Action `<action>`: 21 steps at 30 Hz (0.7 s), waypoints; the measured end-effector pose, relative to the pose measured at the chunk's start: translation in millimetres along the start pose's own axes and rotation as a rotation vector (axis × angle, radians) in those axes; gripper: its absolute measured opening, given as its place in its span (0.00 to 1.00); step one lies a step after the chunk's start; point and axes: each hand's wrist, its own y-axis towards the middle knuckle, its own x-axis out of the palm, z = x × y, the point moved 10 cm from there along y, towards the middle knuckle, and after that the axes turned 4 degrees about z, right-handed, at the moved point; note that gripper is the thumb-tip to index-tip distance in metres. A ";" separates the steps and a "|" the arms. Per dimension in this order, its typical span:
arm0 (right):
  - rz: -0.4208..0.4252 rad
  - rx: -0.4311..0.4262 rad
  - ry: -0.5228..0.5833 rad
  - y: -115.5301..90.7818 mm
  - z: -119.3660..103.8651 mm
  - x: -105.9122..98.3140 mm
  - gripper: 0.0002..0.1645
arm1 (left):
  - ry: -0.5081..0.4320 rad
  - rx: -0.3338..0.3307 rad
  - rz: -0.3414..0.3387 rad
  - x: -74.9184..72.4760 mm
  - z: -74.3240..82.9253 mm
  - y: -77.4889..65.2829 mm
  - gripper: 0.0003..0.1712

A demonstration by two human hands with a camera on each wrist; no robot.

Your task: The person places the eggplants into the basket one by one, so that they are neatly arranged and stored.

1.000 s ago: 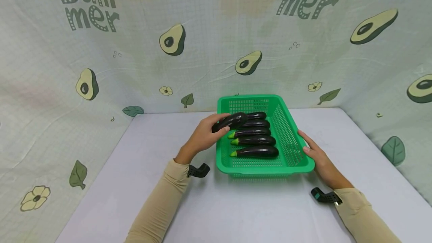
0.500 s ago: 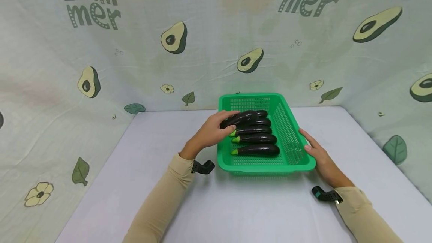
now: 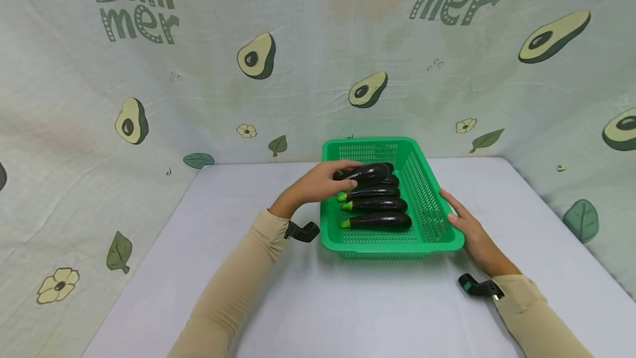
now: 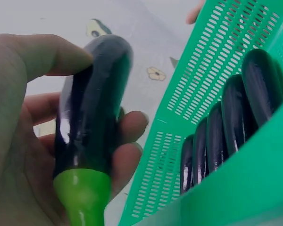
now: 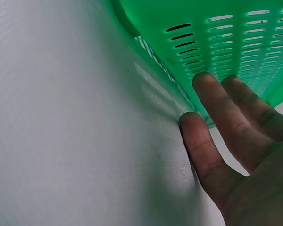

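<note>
My left hand (image 3: 320,184) grips a dark purple eggplant (image 3: 372,172) above the far left part of a green plastic basket (image 3: 387,248). Close up in the left wrist view, thumb and fingers curl round this eggplant (image 4: 92,108), its bright green stem end toward the bottom. Several more eggplants (image 3: 380,221) lie side by side in the basket, green ends to the left; the held one partly covers the farthest. At the basket's right side is my right hand (image 3: 472,236). In the right wrist view its extended fingers (image 5: 226,108) touch the slotted outer wall.
A white-covered table (image 3: 377,314) bears the basket. Behind it hangs a cloth backdrop (image 3: 308,109) printed with avocados and leaves, and more cloth runs along the left and right. Each wrist wears a black camera mount (image 3: 303,232).
My left hand has moved right, carrying the eggplant from the basket's left rim farther in over the other eggplants. The right hand keeps its place at the basket's side.
</note>
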 end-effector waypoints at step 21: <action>-0.004 -0.015 0.014 -1.4 -2.2 1.2 0.34 | -0.006 -0.043 -0.122 20.2 6.0 25.5 0.29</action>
